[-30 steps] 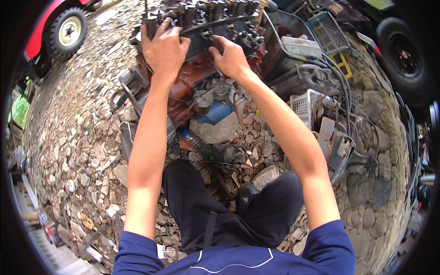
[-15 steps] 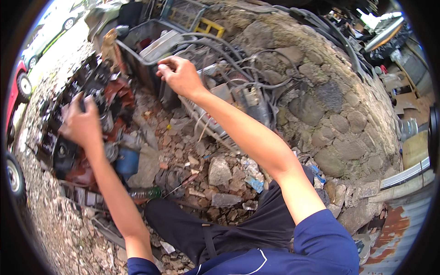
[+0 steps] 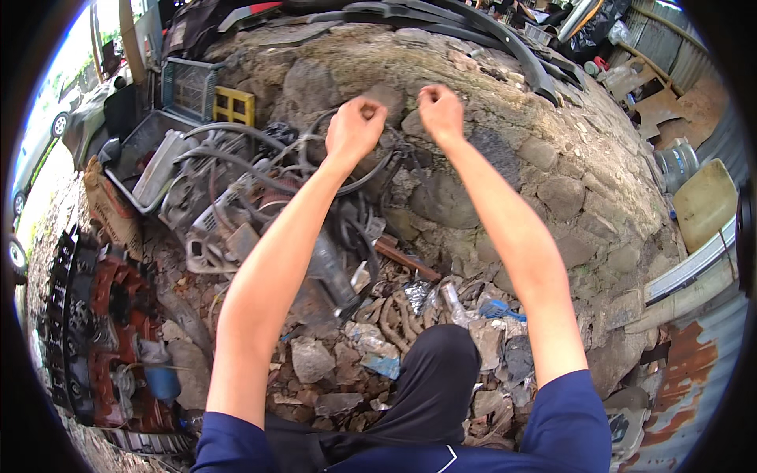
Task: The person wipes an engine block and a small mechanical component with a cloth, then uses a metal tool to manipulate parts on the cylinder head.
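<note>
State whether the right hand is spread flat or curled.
Curled: the right hand has its fingers bent inward, not stretched out. Whether they grip anything small I cannot tell; the palm is hidden.

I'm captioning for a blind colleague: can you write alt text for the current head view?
A person's left hand and right hand reach out side by side, curled, before a stone wall; whether they hold anything is unclear. To the left are a heap of hoses and parts and a red and black engine, with broken stones below.
</note>
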The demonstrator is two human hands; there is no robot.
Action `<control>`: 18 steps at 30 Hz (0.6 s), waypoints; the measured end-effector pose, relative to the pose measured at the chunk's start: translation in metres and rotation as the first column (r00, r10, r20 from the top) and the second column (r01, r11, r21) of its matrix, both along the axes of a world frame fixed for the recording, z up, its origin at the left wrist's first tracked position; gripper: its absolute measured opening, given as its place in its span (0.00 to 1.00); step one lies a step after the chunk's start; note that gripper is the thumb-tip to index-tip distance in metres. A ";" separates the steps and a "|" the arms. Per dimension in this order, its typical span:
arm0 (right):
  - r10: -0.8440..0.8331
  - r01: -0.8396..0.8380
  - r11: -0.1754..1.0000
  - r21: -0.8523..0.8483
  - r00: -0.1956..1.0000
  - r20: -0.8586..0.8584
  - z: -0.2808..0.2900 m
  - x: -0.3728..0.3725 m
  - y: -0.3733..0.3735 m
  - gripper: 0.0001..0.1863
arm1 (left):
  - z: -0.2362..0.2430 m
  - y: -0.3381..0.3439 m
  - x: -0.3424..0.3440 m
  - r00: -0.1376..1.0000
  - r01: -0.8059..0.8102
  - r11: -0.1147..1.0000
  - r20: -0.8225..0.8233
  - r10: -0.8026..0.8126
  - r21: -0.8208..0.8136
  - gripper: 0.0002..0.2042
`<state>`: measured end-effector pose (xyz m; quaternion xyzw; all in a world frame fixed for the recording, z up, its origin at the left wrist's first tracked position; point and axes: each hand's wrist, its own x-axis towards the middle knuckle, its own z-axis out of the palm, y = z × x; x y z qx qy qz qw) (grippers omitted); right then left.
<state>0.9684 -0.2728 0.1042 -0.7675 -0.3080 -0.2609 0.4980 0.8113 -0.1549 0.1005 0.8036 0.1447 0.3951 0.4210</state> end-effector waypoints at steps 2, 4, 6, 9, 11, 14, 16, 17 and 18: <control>-0.164 0.173 0.975 -0.137 0.984 0.075 0.021 0.042 -0.026 0.13 | 0.017 -0.017 0.055 1.000 0.008 1.000 -0.010 -0.008 -0.013 0.15; -0.276 0.336 0.910 -0.244 0.928 0.251 0.038 0.094 -0.052 0.14 | 0.030 -0.037 0.116 1.000 0.026 1.000 -0.008 -0.026 0.003 0.16; -0.336 0.505 0.829 -0.241 0.793 0.508 0.051 0.147 -0.079 0.15 | 0.044 -0.057 0.175 0.999 0.039 0.998 0.004 -0.039 0.042 0.17; -0.269 0.448 0.844 -0.294 0.829 0.491 0.050 0.196 -0.097 0.19 | 0.060 -0.069 0.249 0.999 -0.005 0.986 0.054 -0.004 0.167 0.18; -0.321 0.399 0.856 -0.329 0.909 0.266 0.054 0.192 -0.086 0.23 | 0.067 -0.066 0.288 0.996 -0.029 0.964 0.087 0.006 0.265 0.18; -0.316 0.402 0.815 -0.417 0.912 0.263 0.047 0.195 -0.085 0.23 | 0.074 -0.070 0.338 0.999 -0.045 0.948 0.023 0.040 0.316 0.19; -0.311 0.391 0.786 -0.479 0.920 0.240 0.062 0.190 -0.081 0.23 | 0.085 -0.064 0.367 0.992 -0.098 0.896 -0.025 0.121 0.433 0.16; -0.299 0.393 0.799 -0.455 0.917 0.266 0.068 0.189 -0.077 0.22 | 0.089 -0.058 0.379 0.984 -0.125 0.862 -0.048 0.170 0.492 0.15; -0.300 0.403 0.797 -0.451 0.911 0.284 0.061 0.191 -0.080 0.22 | 0.088 -0.065 0.387 0.977 -0.093 0.875 -0.128 0.173 0.476 0.18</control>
